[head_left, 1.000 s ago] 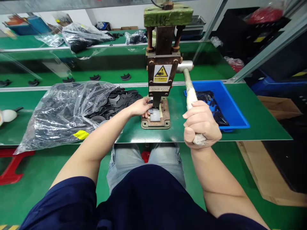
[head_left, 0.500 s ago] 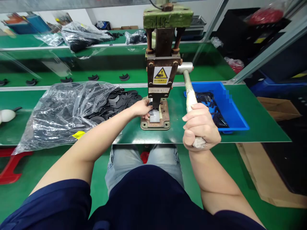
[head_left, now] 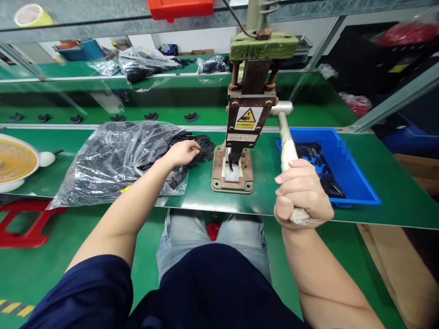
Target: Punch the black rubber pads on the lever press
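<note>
A hand press (head_left: pixel 252 114) with a yellow warning label stands on the green bench (head_left: pixel 267 201). A black part (head_left: pixel 233 160) sits under its ram on the base plate. My right hand (head_left: pixel 302 194) is closed around the press lever (head_left: pixel 287 146), pulled down toward me. My left hand (head_left: pixel 183 151) rests with fingers curled on a pile of flat black parts (head_left: pixel 200 145) spilling from a clear plastic bag (head_left: pixel 116 157), left of the press; whether it holds one I cannot make out.
A blue bin (head_left: pixel 346 171) with black parts sits right of the press. A white and yellow fan (head_left: pixel 17 162) is at far left. Behind runs a conveyor with several black pieces (head_left: pixel 190 117). A red stool (head_left: pixel 25 224) and cardboard (head_left: pixel 401 269) lie on the floor.
My left hand has left the press base and moved left onto the pile of black parts. My right hand still grips the lever. The camera has tilted up and shifted left.
</note>
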A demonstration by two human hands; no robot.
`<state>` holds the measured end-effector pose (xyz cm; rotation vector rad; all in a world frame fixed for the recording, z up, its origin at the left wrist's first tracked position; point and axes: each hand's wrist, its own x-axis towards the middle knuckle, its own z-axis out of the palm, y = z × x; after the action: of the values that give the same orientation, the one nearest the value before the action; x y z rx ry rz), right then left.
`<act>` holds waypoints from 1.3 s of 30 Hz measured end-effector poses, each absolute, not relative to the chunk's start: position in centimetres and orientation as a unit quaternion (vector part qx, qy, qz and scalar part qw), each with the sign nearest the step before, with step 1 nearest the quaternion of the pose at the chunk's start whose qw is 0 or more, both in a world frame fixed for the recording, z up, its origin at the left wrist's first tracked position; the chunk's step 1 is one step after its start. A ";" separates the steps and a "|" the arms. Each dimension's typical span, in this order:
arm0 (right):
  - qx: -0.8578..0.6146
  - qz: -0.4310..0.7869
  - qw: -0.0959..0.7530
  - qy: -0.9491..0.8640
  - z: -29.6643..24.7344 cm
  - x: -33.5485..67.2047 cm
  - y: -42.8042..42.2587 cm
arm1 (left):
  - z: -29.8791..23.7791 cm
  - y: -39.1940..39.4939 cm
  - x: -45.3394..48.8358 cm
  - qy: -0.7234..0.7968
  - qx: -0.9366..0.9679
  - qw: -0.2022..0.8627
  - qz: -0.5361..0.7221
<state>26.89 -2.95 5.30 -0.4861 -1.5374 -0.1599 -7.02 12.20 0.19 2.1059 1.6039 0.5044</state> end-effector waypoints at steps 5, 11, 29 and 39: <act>-0.236 -0.083 0.679 -0.690 5.4 27.0 -3.0 | -0.8 16.3 -7.5 0.527 0.839 0.104 0.086; -0.252 -0.088 0.671 -0.692 5.6 27.0 -3.3 | -1.4 17.6 -4.0 0.473 0.877 0.071 -0.042; -0.230 -0.096 0.695 -0.675 5.2 26.5 -2.7 | 1.5 10.0 -4.8 0.427 0.902 0.062 0.003; -0.216 -0.092 0.697 -0.678 5.3 26.4 -2.6 | -2.8 8.1 -2.2 0.574 0.692 0.346 0.270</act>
<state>26.41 -2.64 5.27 -0.4808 -1.5116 -0.2058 -2.22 8.14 -2.82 1.7952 1.4899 0.7004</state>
